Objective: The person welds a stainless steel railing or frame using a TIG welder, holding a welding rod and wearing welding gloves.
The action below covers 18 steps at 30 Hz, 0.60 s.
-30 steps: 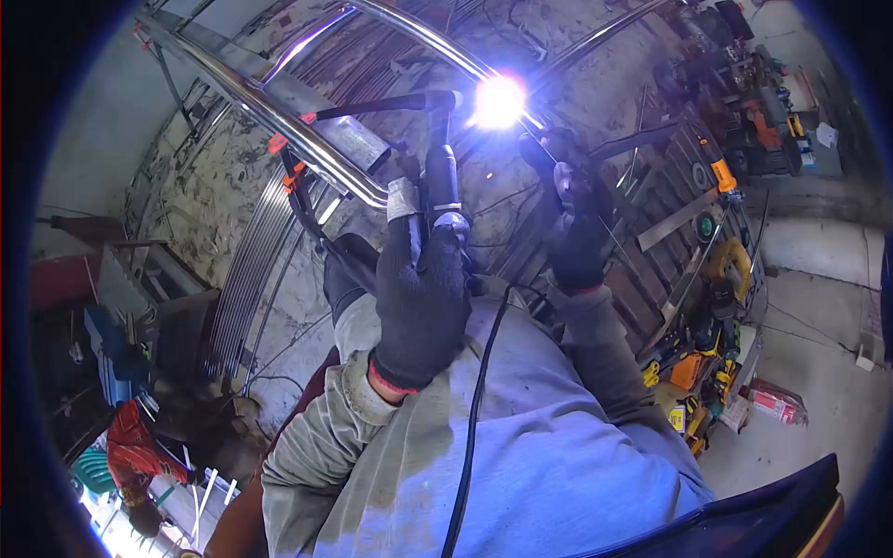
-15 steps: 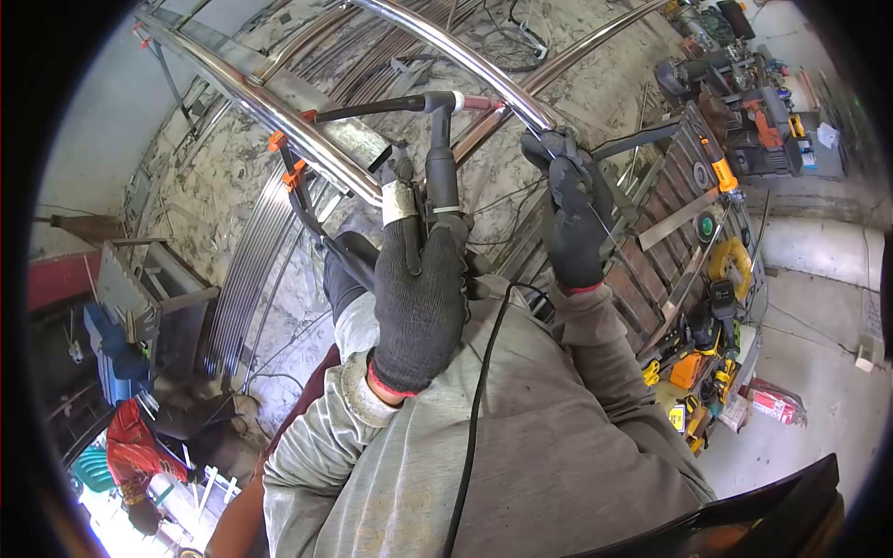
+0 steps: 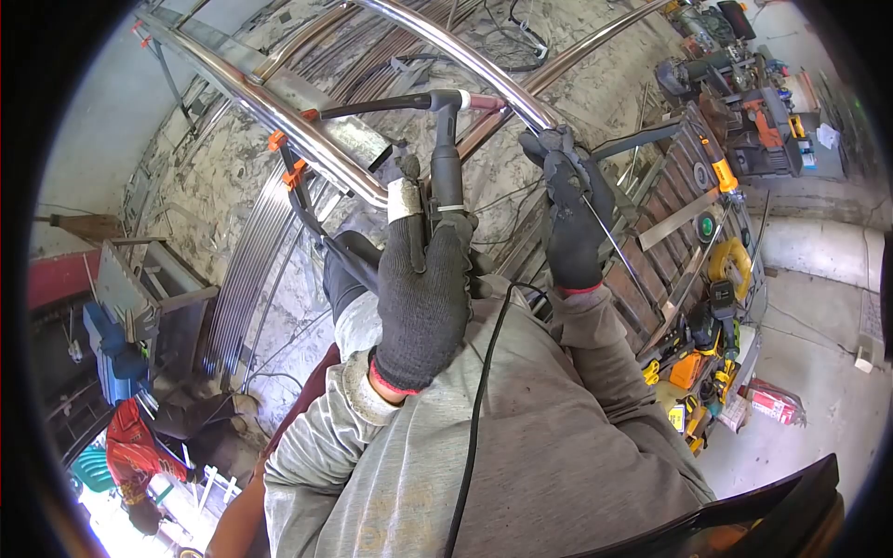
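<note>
My left hand (image 3: 423, 298), in a dark knit glove with a whitish wrap on one finger, is closed around the black handle of a welding torch (image 3: 446, 158). The torch's pinkish nozzle (image 3: 484, 100) points right, beside a shiny metal tube (image 3: 456, 56). At the lower end of that tube is my right hand (image 3: 572, 205), also gloved, its fingers closed on a thin metal rod (image 3: 614, 240) that slants down to the right. Left of the torch, a second shiny tube (image 3: 307, 139) ends near my left fingertips, with orange-tipped clamps (image 3: 294, 174) beside it.
On the right stands a slatted bench (image 3: 642, 279) with an orange-and-black tool (image 3: 718, 167). Power tools (image 3: 688, 370) lie below it. A person in red (image 3: 139, 442) is at lower left, near a metal frame (image 3: 158, 279). A black cable (image 3: 479, 400) crosses my shirt.
The thin rod in my right hand now shows lower, reaching farther down to the right, and the hand's fingers have shifted a little. The torch and my left hand have moved slightly.
</note>
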Motion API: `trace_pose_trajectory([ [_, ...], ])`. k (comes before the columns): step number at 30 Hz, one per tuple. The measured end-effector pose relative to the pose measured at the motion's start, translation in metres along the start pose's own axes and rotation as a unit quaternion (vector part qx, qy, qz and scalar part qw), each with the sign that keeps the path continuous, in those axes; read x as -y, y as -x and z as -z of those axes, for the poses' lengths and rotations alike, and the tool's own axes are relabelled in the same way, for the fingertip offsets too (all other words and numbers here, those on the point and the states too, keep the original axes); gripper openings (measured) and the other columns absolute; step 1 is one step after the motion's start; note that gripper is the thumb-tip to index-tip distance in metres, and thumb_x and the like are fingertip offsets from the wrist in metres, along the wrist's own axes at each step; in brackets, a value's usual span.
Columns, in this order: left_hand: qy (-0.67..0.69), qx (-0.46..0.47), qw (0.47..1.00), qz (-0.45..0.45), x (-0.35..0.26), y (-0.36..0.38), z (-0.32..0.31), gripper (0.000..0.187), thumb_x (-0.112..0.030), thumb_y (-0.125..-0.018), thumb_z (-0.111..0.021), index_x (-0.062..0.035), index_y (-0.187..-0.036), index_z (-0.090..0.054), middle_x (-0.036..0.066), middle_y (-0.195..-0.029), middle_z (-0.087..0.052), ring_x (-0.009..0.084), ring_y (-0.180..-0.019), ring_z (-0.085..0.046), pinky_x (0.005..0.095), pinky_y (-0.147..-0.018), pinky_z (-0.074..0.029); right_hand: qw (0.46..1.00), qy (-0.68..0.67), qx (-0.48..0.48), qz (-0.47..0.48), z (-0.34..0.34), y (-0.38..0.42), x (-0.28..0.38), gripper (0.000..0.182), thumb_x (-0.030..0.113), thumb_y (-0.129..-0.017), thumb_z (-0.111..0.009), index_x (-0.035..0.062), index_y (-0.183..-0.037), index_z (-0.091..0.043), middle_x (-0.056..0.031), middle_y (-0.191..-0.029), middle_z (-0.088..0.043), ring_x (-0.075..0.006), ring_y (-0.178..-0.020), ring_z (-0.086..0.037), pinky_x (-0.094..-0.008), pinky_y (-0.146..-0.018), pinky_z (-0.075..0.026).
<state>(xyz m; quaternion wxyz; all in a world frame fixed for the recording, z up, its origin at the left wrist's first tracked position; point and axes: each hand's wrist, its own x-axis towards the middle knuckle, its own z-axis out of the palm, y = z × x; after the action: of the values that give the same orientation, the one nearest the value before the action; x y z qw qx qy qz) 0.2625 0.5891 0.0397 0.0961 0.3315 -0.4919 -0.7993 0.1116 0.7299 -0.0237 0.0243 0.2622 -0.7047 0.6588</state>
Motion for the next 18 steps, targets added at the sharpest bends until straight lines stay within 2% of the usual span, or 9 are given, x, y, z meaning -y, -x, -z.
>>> trace_pose_trajectory([
  [2,-0.023,0.025,0.999,0.014,-0.004,0.000,0.002,0.042,-0.021,-0.111,-0.058,0.0068,-0.142,-0.054,0.010,-0.106,-0.070,0.0116,-0.073,-0.070,0.0257,-0.055,-0.056,0.999,-0.041,-0.004,-0.003,-0.002,0.001,0.003,0.034,0.009,-0.114,-0.054,-0.0104,-0.140,-0.062,-0.0241,-0.129,-0.074,-0.0301,-0.122,-0.072,-0.0474,-0.112,-0.056],
  [5,-0.070,0.026,0.996,-0.038,0.002,-0.001,0.003,0.041,-0.022,-0.112,-0.056,0.0029,-0.145,-0.054,0.011,-0.108,-0.071,0.0111,-0.074,-0.069,0.0263,-0.056,-0.057,0.998,-0.039,-0.031,-0.028,-0.001,0.003,-0.005,0.035,0.009,-0.114,-0.054,-0.0110,-0.142,-0.061,-0.0238,-0.128,-0.075,-0.0311,-0.121,-0.073,-0.0466,-0.113,-0.055],
  [9,-0.028,0.032,0.999,-0.018,0.007,0.000,0.003,0.043,-0.020,-0.112,-0.057,-0.0002,-0.149,-0.050,0.009,-0.105,-0.070,0.0105,-0.074,-0.069,0.0268,-0.058,-0.058,0.996,-0.086,-0.014,-0.029,-0.004,0.001,0.006,0.033,0.012,-0.114,-0.054,-0.0105,-0.137,-0.064,-0.0223,-0.131,-0.074,-0.0307,-0.119,-0.073,-0.0460,-0.112,-0.055],
  [10,0.017,0.027,0.999,-0.025,0.005,0.003,-0.001,0.045,-0.018,-0.112,-0.057,0.0011,-0.152,-0.047,0.007,-0.099,-0.069,0.0104,-0.074,-0.068,0.0271,-0.059,-0.058,0.996,-0.082,-0.030,-0.018,-0.005,0.003,0.007,0.036,0.018,-0.111,-0.061,-0.0091,-0.135,-0.066,-0.0154,-0.125,-0.074,-0.0228,-0.113,-0.070,-0.0391,-0.105,-0.055],
  [11,-0.010,0.033,0.999,-0.009,0.001,0.003,0.001,0.056,-0.015,-0.112,-0.056,-0.0016,-0.163,-0.037,0.007,-0.108,-0.069,0.0104,-0.078,-0.069,0.0263,-0.061,-0.060,0.996,-0.079,-0.045,-0.007,-0.005,0.004,0.007,0.040,0.025,-0.108,-0.068,-0.0077,-0.132,-0.068,-0.0085,-0.118,-0.074,-0.0149,-0.107,-0.067,-0.0323,-0.099,-0.054],
  [12,0.007,0.053,0.997,-0.057,0.011,0.002,0.005,0.058,-0.009,-0.112,-0.056,-0.0039,-0.166,-0.034,0.008,-0.110,-0.069,0.0102,-0.080,-0.069,0.0262,-0.062,-0.059,0.972,-0.208,-0.025,-0.103,0.017,0.017,-0.029,0.044,0.030,-0.107,-0.069,-0.0063,-0.133,-0.069,-0.0059,-0.113,-0.073,-0.0109,-0.100,-0.065,-0.0286,-0.090,-0.053],
  [14,0.005,0.063,0.992,-0.107,0.017,0.001,0.007,0.061,-0.004,-0.111,-0.056,-0.0046,-0.168,-0.031,0.008,-0.112,-0.069,0.0102,-0.081,-0.069,0.0259,-0.064,-0.059,0.958,-0.215,-0.004,-0.190,0.029,0.018,-0.025,0.042,0.026,-0.105,-0.070,-0.0051,-0.133,-0.069,-0.0045,-0.112,-0.073,-0.0080,-0.098,-0.064,-0.0257,-0.085,-0.052],
  [16,0.065,0.067,0.995,-0.029,0.021,-0.003,0.009,0.061,-0.005,-0.112,-0.057,-0.0044,-0.168,-0.031,0.007,-0.114,-0.069,0.0101,-0.084,-0.068,0.0258,-0.066,-0.058,0.970,-0.185,-0.017,-0.157,0.023,0.023,-0.020,0.039,0.023,-0.105,-0.069,-0.0047,-0.133,-0.069,-0.0044,-0.114,-0.073,-0.0079,-0.098,-0.064,-0.0252,-0.085,-0.052],
  [18,0.031,0.058,0.997,-0.039,0.027,-0.007,0.009,0.058,-0.006,-0.113,-0.056,-0.0036,-0.167,-0.033,0.007,-0.114,-0.068,0.0094,-0.084,-0.068,0.0259,-0.066,-0.057,0.980,-0.154,-0.030,-0.122,0.012,0.022,-0.014,0.037,0.020,-0.105,-0.069,-0.0043,-0.133,-0.070,-0.0044,-0.115,-0.073,-0.0079,-0.099,-0.064,-0.0247,-0.085,-0.052],
])
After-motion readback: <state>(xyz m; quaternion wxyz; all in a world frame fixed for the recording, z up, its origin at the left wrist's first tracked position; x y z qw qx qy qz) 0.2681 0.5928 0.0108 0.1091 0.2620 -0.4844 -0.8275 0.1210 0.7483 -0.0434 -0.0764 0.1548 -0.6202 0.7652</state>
